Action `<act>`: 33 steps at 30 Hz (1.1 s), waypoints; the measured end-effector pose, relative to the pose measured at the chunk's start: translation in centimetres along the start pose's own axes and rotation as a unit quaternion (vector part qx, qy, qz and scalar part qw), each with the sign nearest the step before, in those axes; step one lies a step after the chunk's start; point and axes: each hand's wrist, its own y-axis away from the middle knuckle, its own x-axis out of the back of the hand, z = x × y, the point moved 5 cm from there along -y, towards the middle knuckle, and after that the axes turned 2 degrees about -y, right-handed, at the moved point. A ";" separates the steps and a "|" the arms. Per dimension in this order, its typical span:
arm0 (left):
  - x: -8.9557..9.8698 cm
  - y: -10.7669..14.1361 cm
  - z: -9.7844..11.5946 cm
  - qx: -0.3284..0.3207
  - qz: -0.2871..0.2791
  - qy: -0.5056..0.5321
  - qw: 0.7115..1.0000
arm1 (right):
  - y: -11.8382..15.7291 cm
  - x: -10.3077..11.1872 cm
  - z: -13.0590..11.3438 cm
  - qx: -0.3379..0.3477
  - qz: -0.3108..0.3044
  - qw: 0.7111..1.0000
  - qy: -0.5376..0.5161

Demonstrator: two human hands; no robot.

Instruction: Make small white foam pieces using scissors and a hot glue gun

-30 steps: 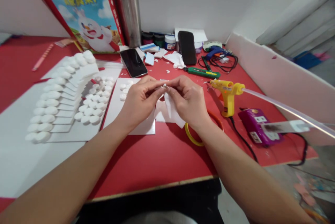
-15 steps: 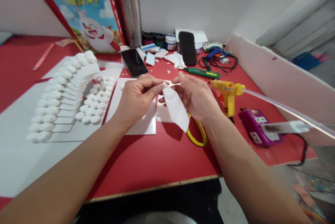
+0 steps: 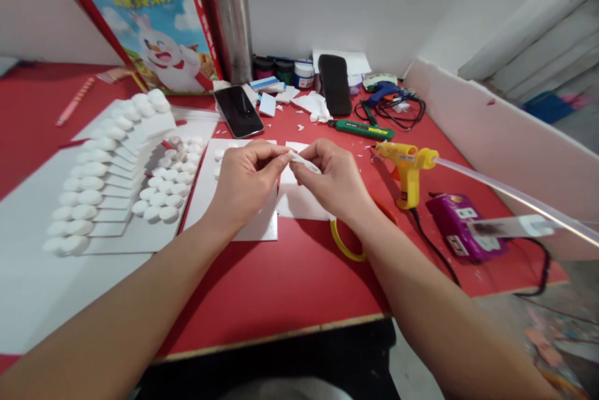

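Between both hands is a small white sheet [image 3: 305, 163], crumpled or folded. My left hand [image 3: 246, 178] pinches its left end between thumb and fingertips. Closed on its right part is my right hand [image 3: 330, 175], with its fingers curled over. Beneath the hands lie a white board [image 3: 255, 219], bearing a few white discs [image 3: 218, 155], and a white sheet [image 3: 299, 203] on the red table. Yellow-handled scissors [image 3: 345, 244] lie partly under my right wrist.
Rows of white discs [image 3: 88, 185] stand on stepped cards at the left. A yellow glue gun [image 3: 408, 169], purple box [image 3: 461, 225] and green cutter [image 3: 365, 130] are at the right. Behind are a phone [image 3: 238, 112], black case [image 3: 334, 85] and steel bottle [image 3: 229, 19].
The white sheet hung down between my hands before; now it is gathered up at the fingertips. My right hand has moved left and curled its fingers over it.
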 end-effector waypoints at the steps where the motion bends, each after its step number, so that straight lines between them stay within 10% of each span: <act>1: 0.1 0.0 0.2 -0.023 0.009 -0.027 0.999 | 0.1 0.0 -0.2 0.023 0.011 0.998 0.050; 12: 0.0 0.1 1.0 -0.115 0.031 -0.108 0.987 | 1.1 -0.3 -2.0 0.146 0.052 0.947 0.281; 16: 0.4 -0.4 0.4 -0.104 0.016 -0.095 0.990 | 0.5 -0.3 -0.7 -0.003 -0.021 1.000 0.018; 21: 0.7 -0.8 0.2 -0.086 -0.024 -0.056 0.994 | 0.3 -1.3 0.3 -0.232 -0.147 0.882 -0.384; 33: 0.8 -0.7 0.8 -0.048 -0.008 -0.050 0.998 | 0.2 -0.7 0.6 -0.208 -0.124 0.901 -0.361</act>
